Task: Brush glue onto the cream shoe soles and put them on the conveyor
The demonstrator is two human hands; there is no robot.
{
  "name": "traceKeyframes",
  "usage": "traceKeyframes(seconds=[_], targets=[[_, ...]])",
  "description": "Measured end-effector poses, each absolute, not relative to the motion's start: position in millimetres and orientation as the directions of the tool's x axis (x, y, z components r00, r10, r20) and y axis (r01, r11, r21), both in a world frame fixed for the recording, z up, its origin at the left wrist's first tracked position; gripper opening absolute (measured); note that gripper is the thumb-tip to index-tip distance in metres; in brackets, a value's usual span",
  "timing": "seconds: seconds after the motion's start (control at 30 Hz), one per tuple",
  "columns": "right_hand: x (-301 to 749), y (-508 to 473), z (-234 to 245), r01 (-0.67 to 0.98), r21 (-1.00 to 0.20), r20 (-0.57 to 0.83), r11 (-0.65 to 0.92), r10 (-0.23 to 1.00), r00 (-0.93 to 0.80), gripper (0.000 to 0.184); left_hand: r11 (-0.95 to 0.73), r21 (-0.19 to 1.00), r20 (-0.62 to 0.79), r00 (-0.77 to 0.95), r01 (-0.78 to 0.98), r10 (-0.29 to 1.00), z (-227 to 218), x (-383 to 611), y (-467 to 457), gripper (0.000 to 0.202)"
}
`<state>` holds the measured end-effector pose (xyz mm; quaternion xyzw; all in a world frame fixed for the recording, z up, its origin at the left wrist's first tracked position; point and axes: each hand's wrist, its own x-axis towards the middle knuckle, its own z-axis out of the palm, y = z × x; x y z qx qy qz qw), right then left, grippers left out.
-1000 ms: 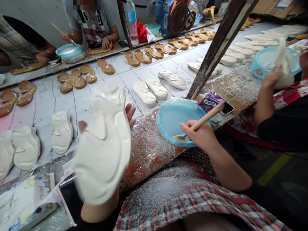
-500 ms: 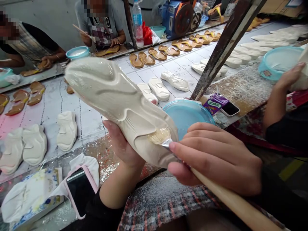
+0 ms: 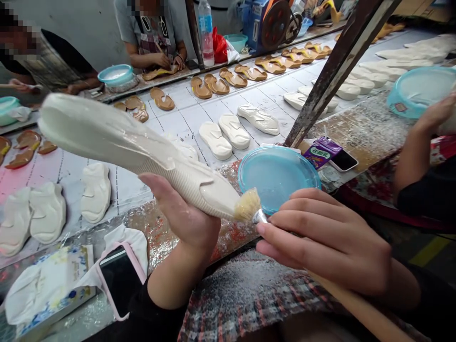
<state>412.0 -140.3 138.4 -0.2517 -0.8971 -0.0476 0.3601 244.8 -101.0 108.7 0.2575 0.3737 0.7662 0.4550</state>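
My left hand (image 3: 181, 211) cups the sole (image 3: 117, 137), gripping it up above the table (image 3: 124, 190) and tilted so its ribbed edge faces my right hand (image 3: 324, 242), whose closed fingers grip the brush (image 3: 247, 205) against its tip.

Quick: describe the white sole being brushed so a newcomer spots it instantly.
On the long lined work table, look nearest the camera. The left hand raises one glossy white moulded sole, the right hand's brush touching its tip; the white soles beside it lie flat on the table.
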Motion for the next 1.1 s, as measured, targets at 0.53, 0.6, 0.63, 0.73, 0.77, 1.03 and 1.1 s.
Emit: traceKeyframes(seconds=[0.53, 0.6, 0.63, 0.73, 0.77, 1.03, 1.1], targets=[[422.2, -107.9, 144.0, 0.258, -0.428, 0.702, 0.866, 0.498, -0.509, 0.005, -0.285, 0.666, 0.147, -0.254, -0.689, 0.956, 104.5, 222.7, -90.4, 0.058], [413.9, -102.3, 144.4, 0.265, -0.399, 0.737, 0.878, 0.479, -0.476, 0.005, -0.219, 0.651, 0.139, -0.169, -0.727, 0.976, 106.6, 230.3, -96.0, 0.061], [409.9, -101.1, 141.8, 0.295, -0.361, 0.761, 0.885, 0.462, -0.455, 0.005, -0.203, 0.647, 0.14, -0.147, -0.735, 0.979, 106.6, 231.5, -97.1, 0.062], [404.1, -107.0, 130.1, 0.318, -0.25, 0.805, 0.915, 0.379, -0.457, 0.017, -0.177, 0.661, 0.123, -0.127, -0.73, 0.984, 101.3, 223.8, -93.6, 0.062], [404.5, -111.4, 127.0, 0.289, -0.271, 0.795, 0.918, 0.383, -0.47, 0.02, -0.173, 0.671, 0.116, -0.129, -0.721, 0.985, 98.6, 219.2, -91.4, 0.062], [406.3, -131.5, 124.1, 0.189, -0.407, 0.789, 0.894, 0.448, -0.42, 0.027, -0.161, 0.655, 0.122, -0.107, -0.738, 0.987, 88.2, 206.6, -84.1, 0.065], [403.6, -129.2, 128.1, 0.075, -0.487, 0.781, 0.87, 0.473, -0.408, 0.033, -0.146, 0.639, 0.103, -0.103, -0.755, 0.989, 91.3, 210.2, -84.6, 0.065]])
